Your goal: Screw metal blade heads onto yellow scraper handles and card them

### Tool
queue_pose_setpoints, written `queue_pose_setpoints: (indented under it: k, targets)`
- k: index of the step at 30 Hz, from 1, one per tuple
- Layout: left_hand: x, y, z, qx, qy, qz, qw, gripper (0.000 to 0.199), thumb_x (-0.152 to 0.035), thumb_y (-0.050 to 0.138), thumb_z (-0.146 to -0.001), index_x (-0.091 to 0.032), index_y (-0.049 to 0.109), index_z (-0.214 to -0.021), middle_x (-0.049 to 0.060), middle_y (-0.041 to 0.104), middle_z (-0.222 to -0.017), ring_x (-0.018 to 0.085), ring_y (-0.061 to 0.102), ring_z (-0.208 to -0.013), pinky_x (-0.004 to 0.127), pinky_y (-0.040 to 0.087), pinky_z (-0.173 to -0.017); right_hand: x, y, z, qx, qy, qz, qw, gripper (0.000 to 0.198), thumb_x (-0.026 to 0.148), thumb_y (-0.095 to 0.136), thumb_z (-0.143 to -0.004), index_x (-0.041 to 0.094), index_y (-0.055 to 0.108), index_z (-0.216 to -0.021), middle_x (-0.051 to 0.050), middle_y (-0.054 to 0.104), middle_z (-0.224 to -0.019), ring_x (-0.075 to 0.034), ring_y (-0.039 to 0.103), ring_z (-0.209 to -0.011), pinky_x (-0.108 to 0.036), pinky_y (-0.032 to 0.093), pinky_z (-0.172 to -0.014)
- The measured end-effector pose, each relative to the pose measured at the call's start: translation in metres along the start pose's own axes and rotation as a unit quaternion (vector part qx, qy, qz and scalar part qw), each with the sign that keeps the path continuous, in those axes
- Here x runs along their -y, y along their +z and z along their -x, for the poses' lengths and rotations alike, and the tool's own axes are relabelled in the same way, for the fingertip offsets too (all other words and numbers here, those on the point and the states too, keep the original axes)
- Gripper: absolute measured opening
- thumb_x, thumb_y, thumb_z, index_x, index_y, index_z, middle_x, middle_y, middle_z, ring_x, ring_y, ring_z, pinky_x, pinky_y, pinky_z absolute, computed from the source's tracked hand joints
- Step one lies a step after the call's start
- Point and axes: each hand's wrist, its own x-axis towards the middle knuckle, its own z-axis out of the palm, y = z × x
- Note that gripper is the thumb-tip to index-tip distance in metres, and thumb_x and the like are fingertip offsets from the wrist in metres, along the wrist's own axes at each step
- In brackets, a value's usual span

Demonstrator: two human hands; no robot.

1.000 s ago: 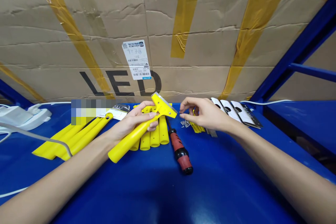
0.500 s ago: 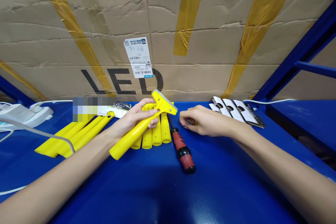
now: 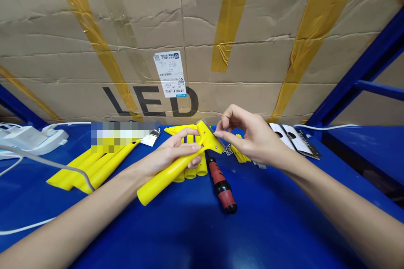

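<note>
My left hand (image 3: pixel 172 155) is closed around a yellow scraper (image 3: pixel 162 176), its head tilted up to the right and its tubular handle pointing down left. A metal strip runs along the head's far edge, and small metal screw heads show on its face. Close to that edge, the thumb and index finger of my right hand (image 3: pixel 251 132) are pinched; whatever they hold is too small to make out. Below my right hand lie a small heap of metal parts (image 3: pixel 227 150) and several small yellow pieces (image 3: pixel 241 154). A red and black screwdriver (image 3: pixel 222 187) rests beneath the scraper's head.
More yellow scraper handles (image 3: pixel 190 173) lie behind my left hand, and finished-looking yellow scrapers (image 3: pixel 91 172) lie at left. White and black cards (image 3: pixel 296 138) sit at right. A power strip (image 3: pixel 41 141) with cables is far left. A large cardboard box (image 3: pixel 252 50) stands behind.
My right hand has lifted from the small parts on the table and moved to the scraper's head. The scraper in my left hand has shifted slightly right and down in view.
</note>
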Motion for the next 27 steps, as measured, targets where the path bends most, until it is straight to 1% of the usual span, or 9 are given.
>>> queue_pose_setpoints:
  k: [5,8,13,15,18,20,24,25,27]
  targets:
    - [0.001,0.005,0.002,0.032,-0.013,-0.009,0.999,0.028,-0.022,0.063,-0.092,-0.025,0.044,-0.113,-0.001,0.059,-0.065,0.011,0.053,-0.058,0.021,0.038,-0.059,0.008,0.008,0.002,-0.014,-0.009,-0.007,1.000,0.017,0.018,0.060,-0.090,0.023,0.044,-0.084,0.000,0.060,-0.082,-0.015,0.058,-0.075,-0.028,0.047,-0.070]
    - [0.001,0.006,0.002,0.035,-0.015,-0.013,0.999,0.027,-0.021,0.062,-0.093,-0.025,0.044,-0.113,-0.001,0.059,-0.065,0.011,0.053,-0.059,0.020,0.038,-0.059,0.010,0.009,0.001,-0.008,-0.014,0.007,1.000,0.019,0.015,0.060,-0.088,0.024,0.044,-0.084,0.001,0.060,-0.082,-0.014,0.057,-0.072,-0.027,0.046,-0.069]
    - [0.002,0.006,0.002,0.033,-0.020,-0.027,0.999,0.026,-0.022,0.061,-0.094,-0.025,0.045,-0.113,-0.001,0.060,-0.065,0.011,0.053,-0.060,0.020,0.038,-0.059,0.014,0.009,0.001,0.009,-0.034,0.069,0.997,0.020,0.009,0.059,-0.085,0.023,0.046,-0.086,0.002,0.058,-0.080,-0.013,0.054,-0.071,-0.026,0.043,-0.066]
    - [0.002,0.006,0.002,0.032,-0.021,-0.030,0.999,0.026,-0.023,0.062,-0.093,-0.025,0.045,-0.113,-0.001,0.059,-0.066,0.011,0.054,-0.061,0.021,0.039,-0.060,0.013,0.009,0.001,0.005,-0.034,0.067,0.997,0.020,0.008,0.059,-0.084,0.023,0.046,-0.086,0.002,0.058,-0.079,-0.013,0.054,-0.070,-0.026,0.043,-0.066]
    - [0.000,0.007,0.004,0.032,-0.024,-0.032,0.999,0.027,-0.023,0.063,-0.093,-0.025,0.045,-0.113,-0.002,0.059,-0.066,0.011,0.053,-0.061,0.021,0.039,-0.061,0.008,0.009,0.001,-0.014,-0.030,0.035,0.999,0.017,0.013,0.063,-0.085,0.022,0.049,-0.088,0.002,0.059,-0.082,-0.013,0.053,-0.070,-0.026,0.044,-0.067]
    - [-0.001,0.007,0.005,0.037,-0.022,-0.032,0.999,0.027,-0.023,0.062,-0.093,-0.025,0.044,-0.114,-0.002,0.059,-0.065,0.011,0.052,-0.061,0.020,0.038,-0.060,0.001,0.009,0.001,-0.026,-0.022,-0.003,0.999,0.017,0.020,0.067,-0.086,0.021,0.053,-0.094,0.000,0.060,-0.089,-0.013,0.054,-0.074,-0.027,0.045,-0.069]
    - [-0.001,0.008,0.004,0.043,-0.017,-0.037,0.998,0.027,-0.022,0.060,-0.094,-0.024,0.044,-0.115,-0.001,0.058,-0.065,0.011,0.052,-0.062,0.021,0.039,-0.060,-0.008,0.010,0.001,-0.024,0.009,-0.061,0.998,0.036,0.036,0.075,-0.083,0.021,0.058,-0.111,-0.004,0.063,-0.103,-0.016,0.057,-0.085,-0.029,0.047,-0.071]
    - [-0.001,0.008,0.004,0.042,-0.017,-0.041,0.998,0.027,-0.022,0.060,-0.094,-0.024,0.044,-0.116,-0.001,0.058,-0.065,0.011,0.052,-0.061,0.020,0.039,-0.060,-0.009,0.010,0.001,-0.019,0.013,-0.066,0.998,0.037,0.037,0.075,-0.083,0.021,0.059,-0.112,-0.004,0.063,-0.103,-0.017,0.057,-0.085,-0.030,0.047,-0.071]
    - [-0.002,0.008,0.004,0.037,-0.018,-0.047,0.998,0.026,-0.022,0.059,-0.095,-0.023,0.044,-0.116,-0.001,0.057,-0.065,0.011,0.051,-0.061,0.020,0.038,-0.059,-0.009,0.010,0.001,-0.011,0.018,-0.079,0.997,0.033,0.037,0.073,-0.085,0.020,0.060,-0.111,-0.003,0.064,-0.099,-0.016,0.058,-0.083,-0.030,0.048,-0.072]
